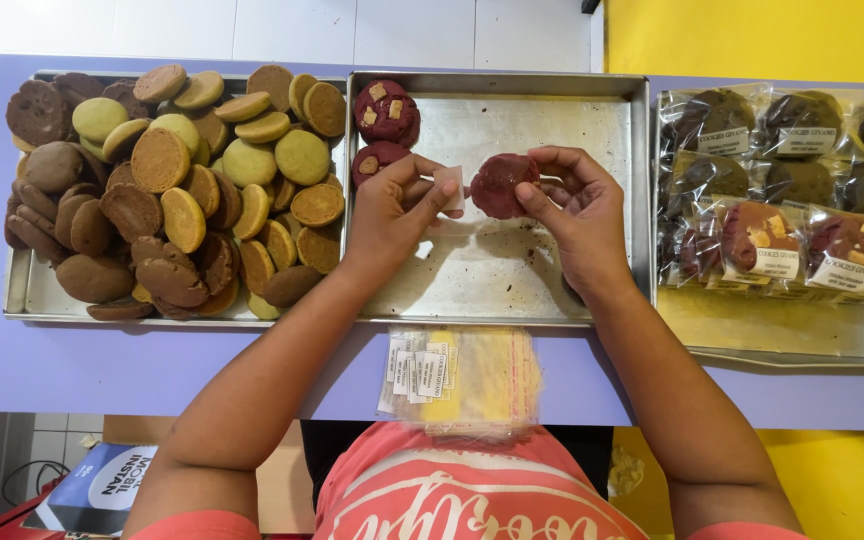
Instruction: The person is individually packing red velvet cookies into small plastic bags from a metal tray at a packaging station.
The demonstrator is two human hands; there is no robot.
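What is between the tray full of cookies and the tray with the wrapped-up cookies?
In the head view, a nearly bare metal tray lies between them. It holds two red cookies, and both hands, left and right, hold another red cookie above it.

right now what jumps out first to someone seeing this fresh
The heap of brown, tan and pale green cookies filling the left tray catches the eye first. At the centre, above a nearly bare steel tray, the right hand holds a dark red cookie while the left hand pinches a small white packet. Bagged cookies line the right.
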